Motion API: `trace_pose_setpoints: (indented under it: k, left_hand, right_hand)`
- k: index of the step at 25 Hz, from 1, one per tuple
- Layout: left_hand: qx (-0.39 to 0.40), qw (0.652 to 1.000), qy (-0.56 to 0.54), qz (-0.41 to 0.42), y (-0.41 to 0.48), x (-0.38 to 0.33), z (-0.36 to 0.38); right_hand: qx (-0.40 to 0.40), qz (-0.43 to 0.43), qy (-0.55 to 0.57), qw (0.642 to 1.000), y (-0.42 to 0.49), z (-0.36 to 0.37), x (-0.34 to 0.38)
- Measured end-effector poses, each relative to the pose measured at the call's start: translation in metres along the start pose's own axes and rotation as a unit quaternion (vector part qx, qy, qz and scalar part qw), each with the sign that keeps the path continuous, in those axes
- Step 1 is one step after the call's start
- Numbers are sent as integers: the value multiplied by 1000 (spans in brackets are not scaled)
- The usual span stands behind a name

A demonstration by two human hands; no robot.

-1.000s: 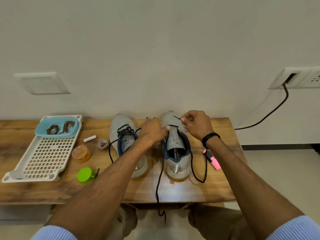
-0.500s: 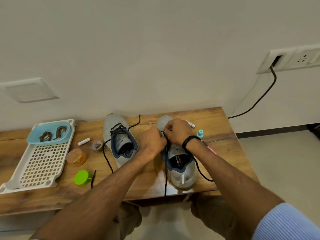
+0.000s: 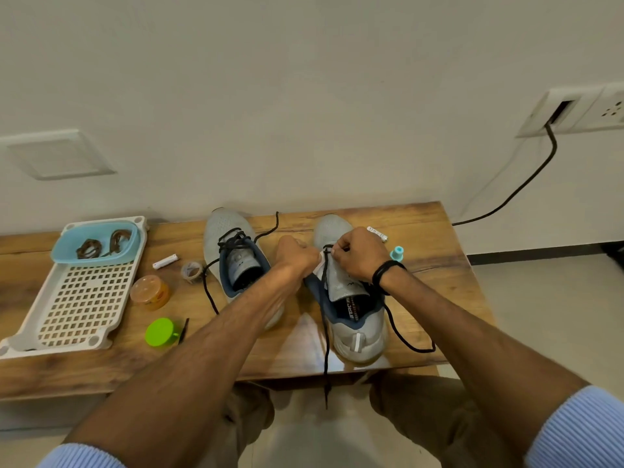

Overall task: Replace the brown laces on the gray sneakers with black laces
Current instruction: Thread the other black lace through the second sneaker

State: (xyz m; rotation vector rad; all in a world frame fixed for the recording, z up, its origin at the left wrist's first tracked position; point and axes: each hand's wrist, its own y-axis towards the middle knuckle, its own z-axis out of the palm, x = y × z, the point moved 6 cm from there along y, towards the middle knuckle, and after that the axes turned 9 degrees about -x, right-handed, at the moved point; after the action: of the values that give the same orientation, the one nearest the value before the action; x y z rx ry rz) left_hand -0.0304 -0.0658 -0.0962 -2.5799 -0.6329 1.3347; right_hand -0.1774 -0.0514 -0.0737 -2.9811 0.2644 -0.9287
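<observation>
Between the two hands, a thin black cord lace [image 3: 325, 298] ran up the gray knit sneaker [image 3: 358, 336]. The left hand [image 3: 297, 256] gripped its collar, apparently steadying it; the right hand [image 3: 359, 258] pinched the lace for threading. Well left of them lay coiled brown laces [image 3: 101, 243].

Upper eyelets of the right sneaker [image 3: 358, 339] are hidden under the left hand [image 3: 297, 255] and right hand [image 3: 361, 255]. The black lace [image 3: 325, 298], pinched by the right hand, is lost beneath it; the left hand's hold cannot be determined.
</observation>
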Motion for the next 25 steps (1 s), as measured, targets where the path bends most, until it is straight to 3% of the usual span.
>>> trace_pose_setpoints:
  k: [7, 11, 18, 25]
  left_hand:
    - [28, 993, -90, -76, 8, 6, 1]
    - [40, 991, -103, -81, 6, 5, 0]
    - [62, 983, -137, -109, 3, 6, -1]
    - [84, 985, -110, -105, -5, 0, -7]
  right_hand:
    - [-10, -68, -47, 997, -4, -4, 13]
    - [-11, -58, -82, 995, -3, -2, 16]
    - [-9, -64, -47, 997, -6, -4, 14]
    - [-7, -76, -59, 995, -9, 0, 19]
